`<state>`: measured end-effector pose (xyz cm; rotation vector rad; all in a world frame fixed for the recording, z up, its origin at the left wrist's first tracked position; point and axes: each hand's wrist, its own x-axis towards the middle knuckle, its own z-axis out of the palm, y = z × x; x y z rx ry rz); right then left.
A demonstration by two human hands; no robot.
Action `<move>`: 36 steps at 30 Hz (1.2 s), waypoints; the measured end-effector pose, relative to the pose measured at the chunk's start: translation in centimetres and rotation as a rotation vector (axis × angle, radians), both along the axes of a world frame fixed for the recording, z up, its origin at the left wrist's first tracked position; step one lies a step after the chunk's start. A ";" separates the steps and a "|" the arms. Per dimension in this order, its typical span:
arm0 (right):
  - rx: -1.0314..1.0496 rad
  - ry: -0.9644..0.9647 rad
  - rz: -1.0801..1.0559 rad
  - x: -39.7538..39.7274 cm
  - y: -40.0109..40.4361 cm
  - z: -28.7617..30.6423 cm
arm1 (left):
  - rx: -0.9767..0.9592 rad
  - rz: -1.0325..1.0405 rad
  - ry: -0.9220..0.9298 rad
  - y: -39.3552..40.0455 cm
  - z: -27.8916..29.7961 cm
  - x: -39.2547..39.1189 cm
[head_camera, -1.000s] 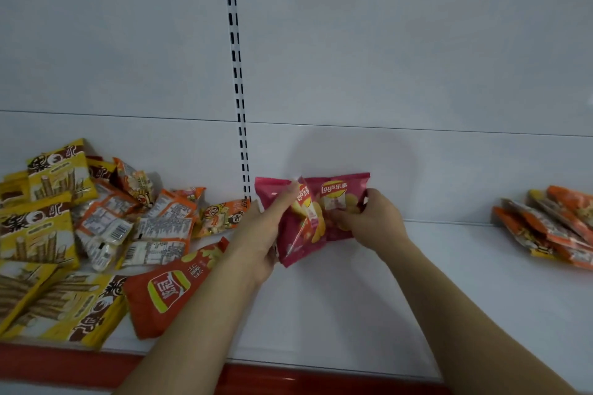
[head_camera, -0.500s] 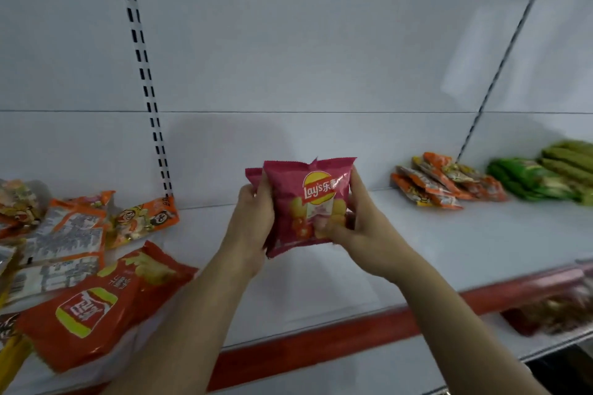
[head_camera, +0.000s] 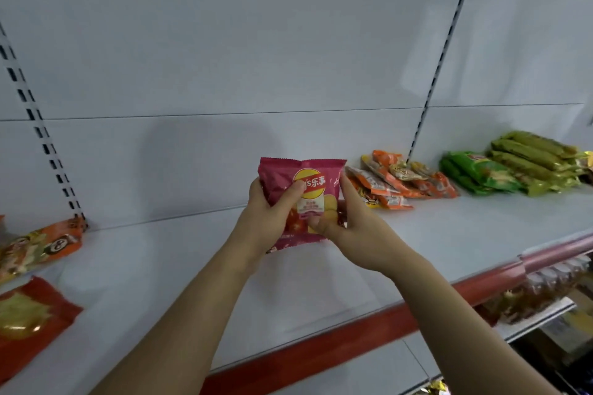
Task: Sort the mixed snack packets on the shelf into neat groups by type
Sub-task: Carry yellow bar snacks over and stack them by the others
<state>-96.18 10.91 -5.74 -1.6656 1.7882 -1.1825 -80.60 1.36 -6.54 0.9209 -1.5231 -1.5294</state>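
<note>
Mid-frame, left hand [head_camera: 268,223] and right hand [head_camera: 349,229] each grip a side of the pink foil crisp packet [head_camera: 303,199], label up above the white metal shelf [head_camera: 449,234], probably bound for its own spot beside the orange packet row [head_camera: 401,181] at right

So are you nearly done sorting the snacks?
Partly. On the right, the orange packets sit fanned together and the green packets are stacked beside them. Both hands, left hand and right hand, hold the pink chip bags above the shelf. At the left edge, an orange packet and a red bag still lie loose.
</note>
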 end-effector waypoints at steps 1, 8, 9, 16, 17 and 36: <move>0.002 0.006 0.002 -0.9 -0.6 0.0 | 0.012 0.008 -0.001 -0.6 -0.2 -0.8; 0.070 0.135 0.021 -5.0 -5.6 -0.4 | -0.099 0.092 -0.159 -4.2 -0.5 -4.7; 0.078 0.177 0.034 -5.1 -6.2 -0.4 | -0.162 0.168 -0.262 -4.3 -0.6 -4.8; 0.178 0.270 0.159 -6.7 -7.9 -1.1 | -0.208 0.329 -0.475 -3.7 -0.1 -4.6; 0.189 0.290 0.179 -6.9 -7.8 -1.2 | -0.204 0.312 -0.496 -3.7 -0.1 -4.5; -0.174 0.525 -0.133 -4.2 -5.6 0.1 | -0.339 0.568 -0.627 -1.0 -0.5 -2.4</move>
